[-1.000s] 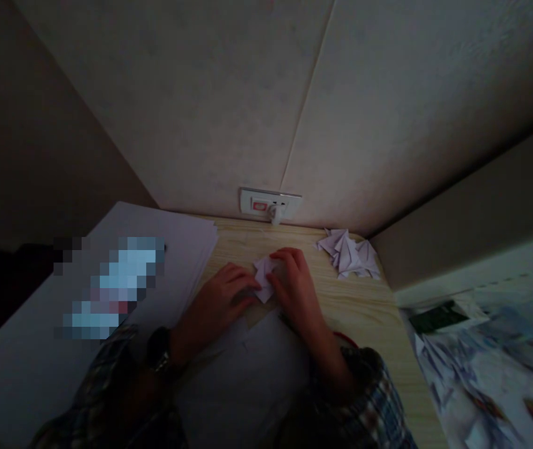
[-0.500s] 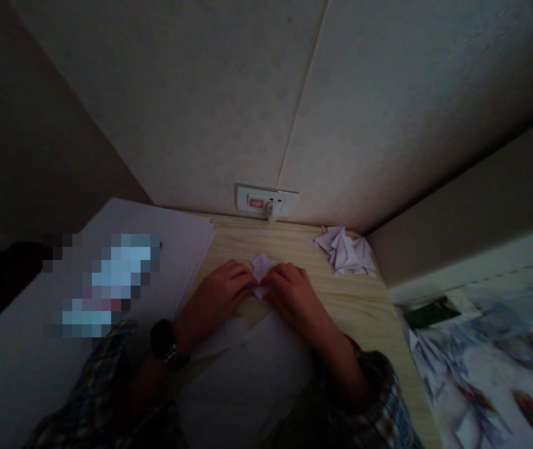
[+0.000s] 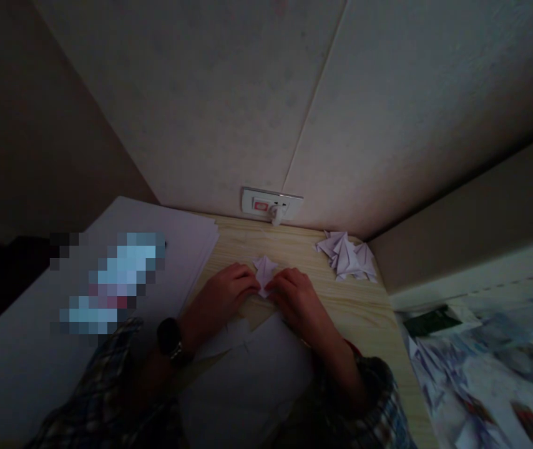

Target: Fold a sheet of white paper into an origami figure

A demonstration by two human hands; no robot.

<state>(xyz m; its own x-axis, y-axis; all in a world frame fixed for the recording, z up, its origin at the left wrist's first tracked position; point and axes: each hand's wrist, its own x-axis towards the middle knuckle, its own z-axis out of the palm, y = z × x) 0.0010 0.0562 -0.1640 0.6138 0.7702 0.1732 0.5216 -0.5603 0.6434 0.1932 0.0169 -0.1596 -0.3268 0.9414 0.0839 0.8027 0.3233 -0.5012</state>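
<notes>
A small piece of folded white paper [image 3: 264, 272] lies on the light wooden table, its pointed flaps facing the wall. My left hand [image 3: 229, 290] pinches its near left edge with thumb and fingers together. From the other side, my right hand [image 3: 293, 293] grips the near right edge in the same way. Both sets of fingertips sit close to the paper's lower point and partly cover it. Below the hands, loose white sheets [image 3: 248, 374] with crease lines lie near my body.
A large stack of white paper [image 3: 173, 227] covers the left side, with a blurred-out bright object [image 3: 126, 268] on it. Folded paper pieces [image 3: 347, 254] are heaped at the back right. A wall socket [image 3: 271, 204] holds a plug. Further right, a cluttered surface [image 3: 495, 374] holds more folded paper.
The folded paper's flaps now stand out more clearly, and my fingers have shifted slightly toward its lower point. The whole view has moved a little.
</notes>
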